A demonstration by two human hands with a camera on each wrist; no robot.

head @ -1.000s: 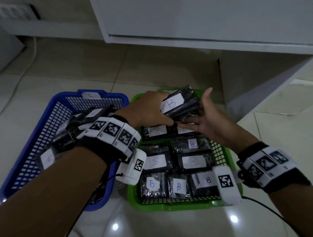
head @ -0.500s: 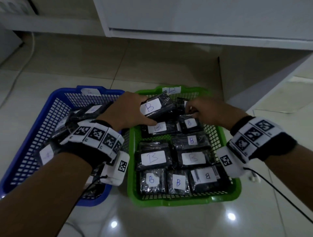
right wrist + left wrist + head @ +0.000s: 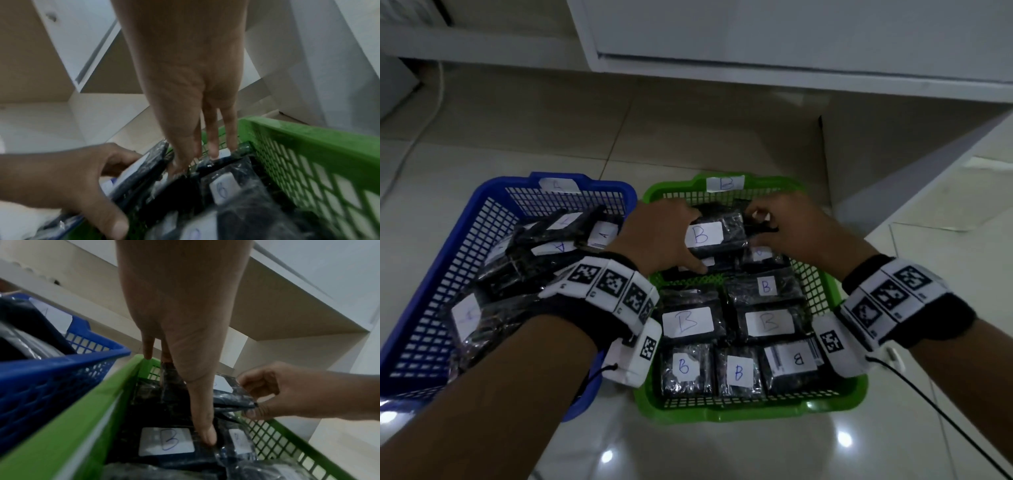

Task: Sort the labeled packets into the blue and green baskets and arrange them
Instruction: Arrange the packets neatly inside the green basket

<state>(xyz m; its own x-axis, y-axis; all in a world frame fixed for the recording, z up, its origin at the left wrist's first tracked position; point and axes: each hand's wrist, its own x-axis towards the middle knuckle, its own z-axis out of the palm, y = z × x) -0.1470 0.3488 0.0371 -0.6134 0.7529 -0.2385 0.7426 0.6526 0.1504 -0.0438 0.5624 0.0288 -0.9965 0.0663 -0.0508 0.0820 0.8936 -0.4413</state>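
Note:
The green basket (image 3: 825,406) on the right holds rows of black packets with white "B" labels. At its far end my left hand (image 3: 671,240) grips one B packet (image 3: 714,236) by its left side, thumb under its near edge, tilted above the packets below. Just to the right, my right hand (image 3: 774,228) pinches the edge of another black packet (image 3: 232,395) by the far right wall. The blue basket (image 3: 465,219) on the left holds a loose pile of A packets (image 3: 558,246). In the right wrist view my fingers (image 3: 212,151) touch the packet's plastic wrap.
Both baskets stand side by side on a glossy tiled floor (image 3: 722,452). A white cabinet (image 3: 791,41) overhangs behind them, and its side panel (image 3: 876,164) rises just right of the green basket. A black cable (image 3: 945,421) trails from my right wrist.
Both hands dropped from above the green basket into its far end. The B packet came down with my left hand. My right hand, flat beside it before, now pinches a packet.

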